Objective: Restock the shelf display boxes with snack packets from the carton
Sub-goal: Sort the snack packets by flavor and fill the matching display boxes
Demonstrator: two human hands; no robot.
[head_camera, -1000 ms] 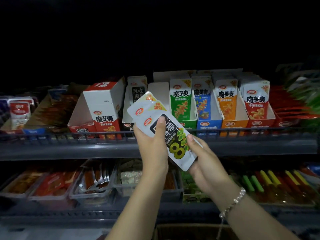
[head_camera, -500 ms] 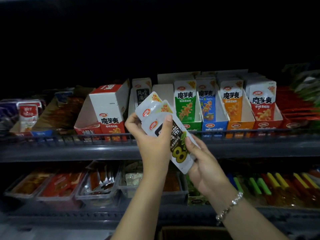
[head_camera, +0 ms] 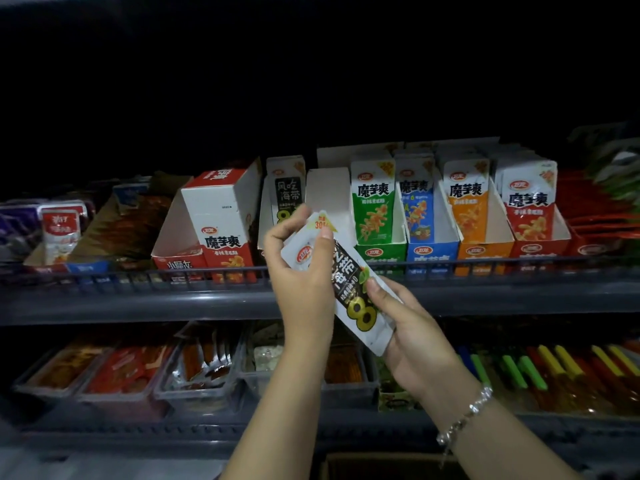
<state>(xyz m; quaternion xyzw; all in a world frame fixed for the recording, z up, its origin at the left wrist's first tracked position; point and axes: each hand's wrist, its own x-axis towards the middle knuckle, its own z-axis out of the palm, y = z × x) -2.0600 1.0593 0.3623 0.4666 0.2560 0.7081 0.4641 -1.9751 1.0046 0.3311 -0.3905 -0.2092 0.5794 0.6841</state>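
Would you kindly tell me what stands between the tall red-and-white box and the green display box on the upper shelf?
In the head view, a white display box holding black-labelled seaweed packets stands there, partly behind the left hand.

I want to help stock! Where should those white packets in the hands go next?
Probably up into the white display box just behind. Both hands hold the packets, and a matching black-label packet already stands there.

Both hands, left (head_camera: 302,271) and right (head_camera: 412,327), grip white snack packets (head_camera: 349,282) before the shelf (head_camera: 138,303) of display boxes (head_camera: 377,209).
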